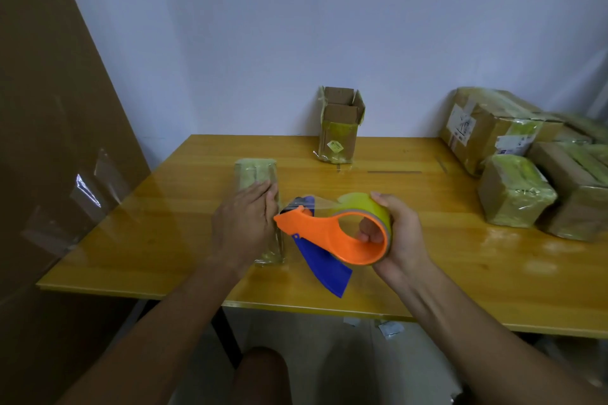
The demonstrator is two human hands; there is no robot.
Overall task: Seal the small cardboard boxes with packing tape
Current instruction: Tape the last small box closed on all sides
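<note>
A small tape-wrapped cardboard box (pixel 255 174) lies lengthwise on the yellow wooden table (pixel 164 233). My left hand (pixel 245 223) rests flat on top of it, fingers straight, covering its near half. My right hand (pixel 399 233) grips an orange tape dispenser (pixel 316 232) with a yellowish tape roll (pixel 362 204), fingers through the roll's core. Clear tape stretches from the roll to the dispenser's tip, which sits at the box's right side. A blue guard (pixel 325 268) hangs below the dispenser.
An open, upright cardboard box (pixel 339 128) stands at the table's back by the wall. Several taped boxes (pixel 513 194) are piled at the right. A large brown board (pixel 49 141) with tape strips leans at the left. The table's front edge is close to me.
</note>
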